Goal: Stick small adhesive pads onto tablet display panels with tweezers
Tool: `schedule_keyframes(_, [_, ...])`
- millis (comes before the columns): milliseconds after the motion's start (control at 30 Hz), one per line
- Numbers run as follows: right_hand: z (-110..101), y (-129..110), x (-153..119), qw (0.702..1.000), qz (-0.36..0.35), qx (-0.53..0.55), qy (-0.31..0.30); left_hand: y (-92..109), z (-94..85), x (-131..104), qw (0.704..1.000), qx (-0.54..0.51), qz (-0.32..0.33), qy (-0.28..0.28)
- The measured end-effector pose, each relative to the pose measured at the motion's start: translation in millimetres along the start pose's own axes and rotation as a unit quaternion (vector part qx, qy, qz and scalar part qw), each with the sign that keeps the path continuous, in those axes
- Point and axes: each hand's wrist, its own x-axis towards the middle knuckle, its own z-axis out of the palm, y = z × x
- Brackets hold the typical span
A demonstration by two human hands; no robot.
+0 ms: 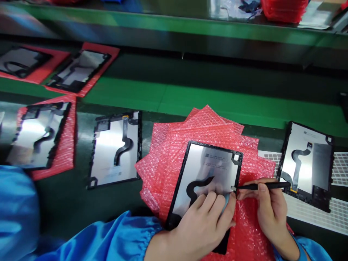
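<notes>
A tablet screen panel (pixel 202 174) lies back side up in front of me, with a silver back, a black frame and a curved black flex cable (pixel 197 185). My left hand (pixel 203 221) rests over its lower part, fingers bent and close together, fingertips pressing at the right edge. Pinched in my right hand (pixel 269 206) is a slim black pointed tool (pixel 262 186), held almost level. Its left tip meets a small whitish piece (pixel 233 188) at the panel's right edge. Whether the tool grips that piece is too small to tell. My left hand hides the panel's lower end.
Red bubble-wrap bags (pixel 174 145) are piled under the panel. Similar panels lie to the left (pixel 114 152), farther left (pixel 40 134), and to the right (pixel 307 163) on a white grid sheet (pixel 320 214). A green-edged shelf (pixel 163 23) runs across the back.
</notes>
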Motion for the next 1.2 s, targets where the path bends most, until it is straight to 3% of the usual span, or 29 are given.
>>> schedule_keyframes(533, [1, -4, 3, 0.999, 0.016, 0.034, 0.014, -3, -2.1, 5, 0.999, -0.012, -0.006, -0.034])
schedule_keyframes(733, [-35, -14, 22, 0.989, -0.025, 0.022, 0.147, -16, -25.6, 12, 0.996, -0.042, 0.006, -0.073])
schedule_keyframes(833, [-56, -13, 32, 0.984, -0.028, -0.038, 0.170, -16, -33.9, 30, 0.996, -0.036, 0.044, -0.071])
schedule_keyframes(933, [-73, -9, 40, 0.981, -0.034, -0.078, 0.177, -5, -23.7, 60, 0.988, -0.046, 0.142, -0.027])
schedule_keyframes(1000, [-80, -8, 43, 0.979, -0.038, -0.094, 0.174, 3, -8.8, 80, 0.979, -0.048, 0.194, -0.037])
schedule_keyframes(1100, [-86, -8, 41, 0.981, -0.043, -0.092, 0.162, 9, 13.0, 96, 0.976, -0.031, 0.205, -0.067])
schedule_keyframes(1200, [-87, -9, 31, 0.987, -0.044, -0.071, 0.140, 7, 21.4, 96, 0.978, -0.016, 0.198, -0.062])
